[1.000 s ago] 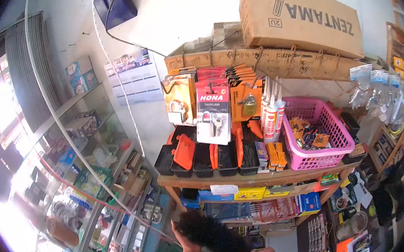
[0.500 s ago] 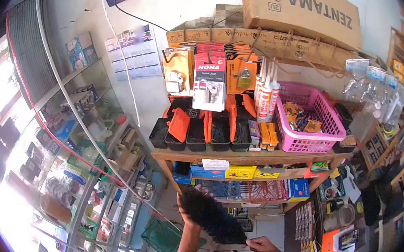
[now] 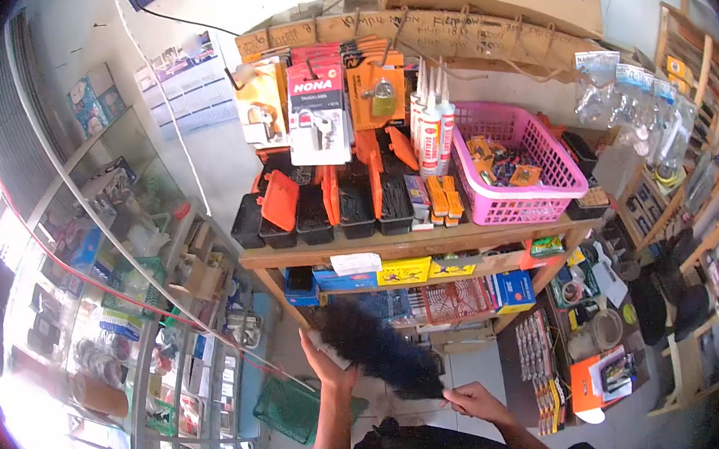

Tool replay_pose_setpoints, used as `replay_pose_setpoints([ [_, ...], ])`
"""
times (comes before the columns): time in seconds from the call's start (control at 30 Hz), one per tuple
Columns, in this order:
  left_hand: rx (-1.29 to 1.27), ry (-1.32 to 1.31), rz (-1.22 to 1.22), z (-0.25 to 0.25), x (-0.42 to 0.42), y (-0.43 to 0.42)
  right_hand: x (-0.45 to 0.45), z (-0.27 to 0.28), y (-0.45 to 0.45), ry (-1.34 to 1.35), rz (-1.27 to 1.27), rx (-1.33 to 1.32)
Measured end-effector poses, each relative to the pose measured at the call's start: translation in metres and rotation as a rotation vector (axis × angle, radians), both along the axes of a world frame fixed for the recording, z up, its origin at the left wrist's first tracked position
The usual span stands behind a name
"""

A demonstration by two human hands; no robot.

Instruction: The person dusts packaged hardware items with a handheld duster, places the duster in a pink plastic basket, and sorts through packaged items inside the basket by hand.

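A black fluffy duster [image 3: 380,352] slants across the space in front of the shelf. My right hand [image 3: 476,402] is closed around its narrow lower end, where the handle is mostly hidden by the fingers. My left hand [image 3: 328,364] is by the duster's wide upper end, its fingers partly hidden. It holds a pale flat object [image 3: 334,352] against the palm, next to the black fibres; what that object is cannot be made out.
A wooden shelf [image 3: 413,243] ahead carries black bins with orange lids, sealant tubes [image 3: 436,139] and a pink basket [image 3: 522,200]. Padlock packs [image 3: 319,120] hang above. A glass display case [image 3: 140,332] stands left, a green basket [image 3: 295,411] on the floor.
The view has shifted, so the shelf sits further left and higher. My left hand has turned, showing the pale object at its palm. The duster remains between both hands.
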State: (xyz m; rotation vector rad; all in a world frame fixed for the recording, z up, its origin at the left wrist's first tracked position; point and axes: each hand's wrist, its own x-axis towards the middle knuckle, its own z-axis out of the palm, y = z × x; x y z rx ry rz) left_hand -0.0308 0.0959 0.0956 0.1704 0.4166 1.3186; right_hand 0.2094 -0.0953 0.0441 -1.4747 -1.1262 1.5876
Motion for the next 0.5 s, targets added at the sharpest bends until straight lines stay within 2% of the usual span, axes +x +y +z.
replay_pose_setpoints([
  [0.03, 0.124, -0.002, -0.048, -0.011, -0.001, 0.001, 0.003, -0.006, -0.002, 0.012, 0.078, -0.051],
  [0.1, 0.378, -0.003, -0.144, -0.039, -0.008, 0.012, 0.008, -0.006, -0.005, 0.009, 0.011, -0.041],
  [0.17, 0.184, -0.004, -0.009, -0.023, -0.003, 0.008, 0.003, 0.019, 0.003, -0.026, -0.141, -0.091],
  [0.2, 0.085, -0.003, 0.061, -0.015, -0.001, 0.007, -0.001, 0.022, 0.005, -0.004, -0.075, -0.113],
  [0.23, 0.082, -0.012, 0.02, -0.012, -0.001, 0.006, -0.004, 0.023, 0.005, 0.016, -0.008, -0.137],
  [0.3, 0.245, -0.098, -0.057, -0.029, -0.001, 0.008, -0.005, 0.028, 0.003, 0.008, 0.063, -0.155],
  [0.4, 0.227, -0.039, -0.042, -0.035, -0.011, 0.012, 0.002, 0.041, 0.005, -0.074, 0.077, -0.12],
  [0.43, 0.174, 0.028, 0.006, -0.017, -0.012, 0.009, 0.02, 0.05, 0.01, -0.151, 0.029, -0.052],
  [0.47, 0.114, 0.098, 0.053, -0.005, -0.013, 0.006, 0.041, 0.065, 0.014, -0.18, -0.058, 0.18],
  [0.5, 0.083, 0.013, -0.032, -0.002, -0.013, 0.006, 0.051, 0.098, 0.014, -0.099, -0.256, 0.148],
])
